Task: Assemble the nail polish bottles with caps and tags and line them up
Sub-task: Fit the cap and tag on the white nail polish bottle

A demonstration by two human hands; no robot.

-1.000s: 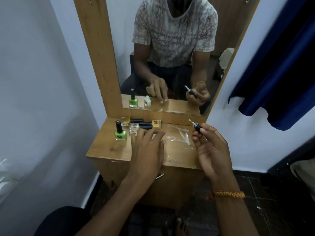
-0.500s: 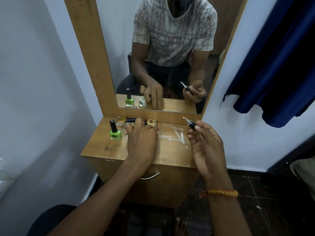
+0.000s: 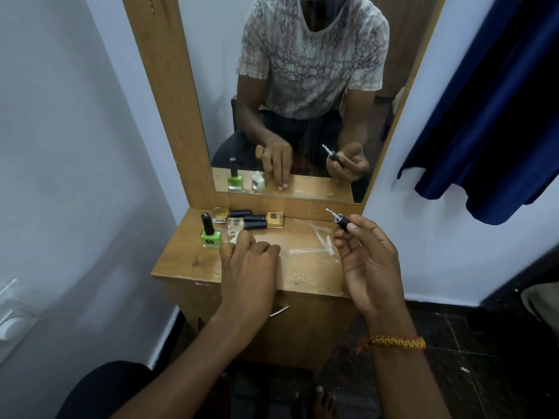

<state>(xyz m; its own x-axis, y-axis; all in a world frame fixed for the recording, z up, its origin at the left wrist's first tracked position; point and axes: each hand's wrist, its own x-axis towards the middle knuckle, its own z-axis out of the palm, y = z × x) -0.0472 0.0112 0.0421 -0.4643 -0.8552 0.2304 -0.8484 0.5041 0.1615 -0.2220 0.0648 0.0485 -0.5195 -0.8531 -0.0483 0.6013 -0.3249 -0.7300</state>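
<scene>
Left hand (image 3: 248, 264) curls its grip over a white bottle (image 3: 235, 237) on the table (image 3: 187, 261), just right of the upright green bottle (image 3: 210, 234), right hand (image 3: 367, 261) pinches a black brush cap (image 3: 341, 220) farther right, and three capped bottles (image 3: 251, 220) lie behind.

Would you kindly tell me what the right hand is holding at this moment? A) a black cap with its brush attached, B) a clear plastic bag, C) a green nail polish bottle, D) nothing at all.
A: the right hand pinches a black brush cap, brush end pointing up and away, while the green nail polish bottle stands capped on the wooden table.
</scene>
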